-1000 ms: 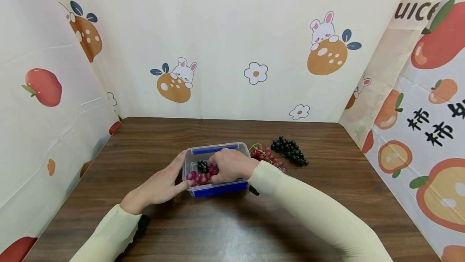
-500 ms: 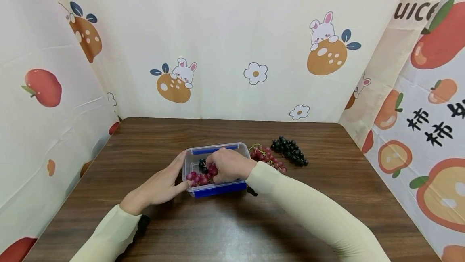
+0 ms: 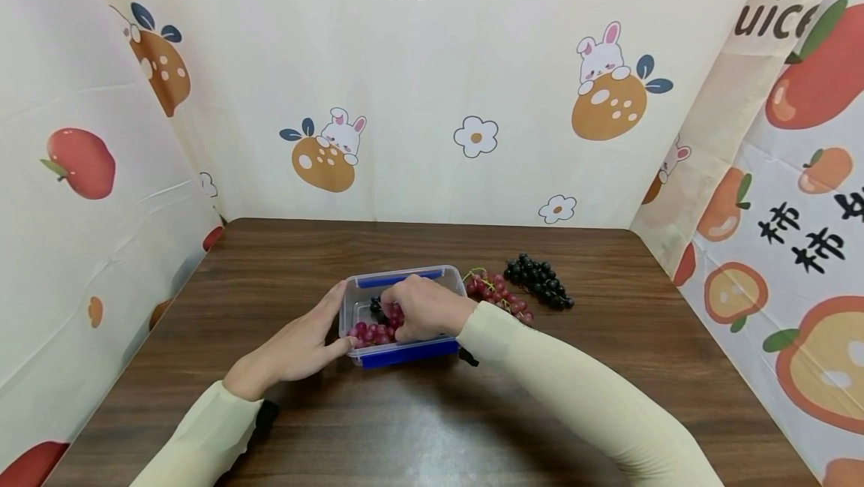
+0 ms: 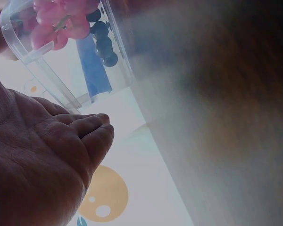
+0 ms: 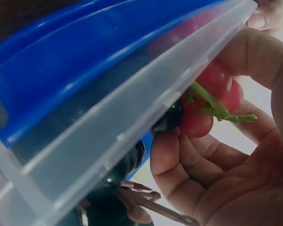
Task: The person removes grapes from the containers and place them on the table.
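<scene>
A clear plastic food container (image 3: 409,354) with blue side clips holds red grapes (image 3: 370,334) and black grapes (image 3: 376,307). My left hand (image 3: 297,348) rests against its left side, fingers straight along the wall and thumb at the front left corner. Inside the container, my right hand (image 3: 428,311) grips a red grape bunch. The right wrist view shows its fingers curled round the red grapes (image 5: 196,121) by a green stem (image 5: 217,108), with black grapes (image 5: 113,172) beside them. The left wrist view has the straight fingers of my left hand (image 4: 52,146) near the wall.
Right of the container, a second red grape bunch (image 3: 498,293) and a black grape bunch (image 3: 538,281) lie side by side on the dark wooden table (image 3: 405,427). A printed curtain (image 3: 405,67) stands behind the table and along both sides.
My right hand has shifted slightly left inside the container with the red grapes, which now cover more of the black ones. The left hand stays in place.
</scene>
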`<state>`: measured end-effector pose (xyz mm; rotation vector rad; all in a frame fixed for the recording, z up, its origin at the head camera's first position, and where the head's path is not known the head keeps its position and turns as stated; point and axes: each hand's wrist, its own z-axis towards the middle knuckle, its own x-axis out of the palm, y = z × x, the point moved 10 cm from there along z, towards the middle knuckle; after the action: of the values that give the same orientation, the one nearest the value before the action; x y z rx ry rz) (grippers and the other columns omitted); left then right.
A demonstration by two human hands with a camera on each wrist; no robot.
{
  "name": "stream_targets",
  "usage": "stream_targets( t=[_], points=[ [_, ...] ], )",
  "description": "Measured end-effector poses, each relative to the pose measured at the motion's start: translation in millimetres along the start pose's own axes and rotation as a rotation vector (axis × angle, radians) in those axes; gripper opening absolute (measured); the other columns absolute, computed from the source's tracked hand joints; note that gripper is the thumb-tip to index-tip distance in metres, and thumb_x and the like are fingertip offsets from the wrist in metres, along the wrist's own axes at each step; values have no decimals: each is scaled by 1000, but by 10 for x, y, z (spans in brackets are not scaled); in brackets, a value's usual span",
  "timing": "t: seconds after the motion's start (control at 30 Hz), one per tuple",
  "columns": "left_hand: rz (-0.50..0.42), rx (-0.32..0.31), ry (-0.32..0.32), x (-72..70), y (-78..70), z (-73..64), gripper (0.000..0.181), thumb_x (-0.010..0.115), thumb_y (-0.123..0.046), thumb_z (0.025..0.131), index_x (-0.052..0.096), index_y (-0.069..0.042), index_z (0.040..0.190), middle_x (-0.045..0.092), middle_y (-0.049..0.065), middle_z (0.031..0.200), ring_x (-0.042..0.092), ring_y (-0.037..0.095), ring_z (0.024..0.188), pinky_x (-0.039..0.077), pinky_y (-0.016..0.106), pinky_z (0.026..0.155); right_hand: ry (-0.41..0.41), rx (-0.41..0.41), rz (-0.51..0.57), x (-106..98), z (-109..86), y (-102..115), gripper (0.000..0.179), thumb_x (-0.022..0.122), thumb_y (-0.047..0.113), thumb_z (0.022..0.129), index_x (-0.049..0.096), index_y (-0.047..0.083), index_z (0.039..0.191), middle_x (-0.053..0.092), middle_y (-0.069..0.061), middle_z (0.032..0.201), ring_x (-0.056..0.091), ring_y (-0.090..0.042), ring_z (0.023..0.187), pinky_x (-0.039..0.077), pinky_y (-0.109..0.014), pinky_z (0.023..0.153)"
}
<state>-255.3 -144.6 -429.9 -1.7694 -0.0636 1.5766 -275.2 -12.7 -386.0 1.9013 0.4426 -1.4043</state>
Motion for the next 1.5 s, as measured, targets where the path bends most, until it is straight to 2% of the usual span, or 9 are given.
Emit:
stream_targets(
  t=[0.23,0.53,0.7,0.9,1.2,1.37,1.5],
  points=[
    [2,-4,0,-3,-1,-7,95,58,-50,101,1,-12,166,6,13,171,32,36,149,35,57,115,-51,-55,19,-78,-20,15,19,83,15,83,69,18,95,61,6,75,55,-7,60,48,-22,54],
    [8,-4,1,-6,-13,-4,94,61,-44,101,0,-11,166,5,13,171,29,35,150,33,56,116,-123,-117,58,-224,-77,48,20,80,14,84,72,12,102,64,2,80,51,-8,59,44,-22,53],
    [3,-3,3,-7,-13,-5,94,61,-43,101,1,-11,166,5,13,171,28,36,151,32,57,117,-138,-106,95,-284,-113,24,22,79,13,86,72,12,106,61,3,78,47,-7,53,42,-22,49],
    [6,-4,3,-1,-6,-4,94,60,-45,101,2,-9,166,5,13,171,26,36,151,31,57,117,-173,-78,116,-375,-149,-19,21,77,14,85,71,16,106,61,3,79,49,-7,54,42,-23,47],
    [13,-4,5,7,1,-2,94,61,-44,101,3,-7,166,5,13,171,24,36,152,30,56,118,-249,-88,170,-558,-208,-49,20,77,11,85,71,18,102,66,6,88,58,-8,65,52,-23,56],
    [15,-1,6,10,3,-2,94,62,-44,101,3,-7,166,5,13,171,24,36,152,30,56,118,-315,-104,166,-690,-260,-58,23,76,9,84,71,20,102,65,7,85,56,-7,65,50,-22,56],
    [16,0,6,12,2,0,94,62,-43,101,2,-8,166,5,13,171,23,36,152,30,56,118,-354,-104,173,-791,-308,-69,24,74,7,83,72,16,105,64,6,84,54,-9,64,48,-23,56]
  ],
)
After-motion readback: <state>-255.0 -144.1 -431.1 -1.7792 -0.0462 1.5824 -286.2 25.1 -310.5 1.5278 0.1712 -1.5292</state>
